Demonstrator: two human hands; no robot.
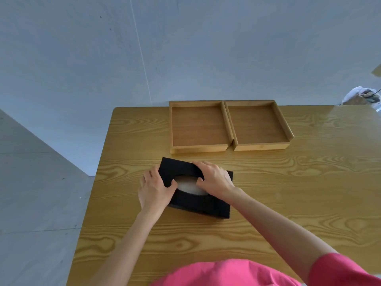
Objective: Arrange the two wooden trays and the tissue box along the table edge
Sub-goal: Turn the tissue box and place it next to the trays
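Observation:
Two shallow wooden trays stand side by side against the table's far edge, the left tray (199,126) touching the right tray (256,125). Both are empty. In front of them, slightly askew on the table (288,193), lies a black tissue box (198,203) with a pale oval opening on top. My left hand (155,187) grips the box's left end, thumb on top. My right hand (214,177) holds its right side, fingers curled over the top near the opening.
The table's left edge drops to a grey floor (37,203). A grey wall rises right behind the far edge. A crumpled plastic bag (360,96) sits beyond the far right corner. Bare wood lies left of the trays.

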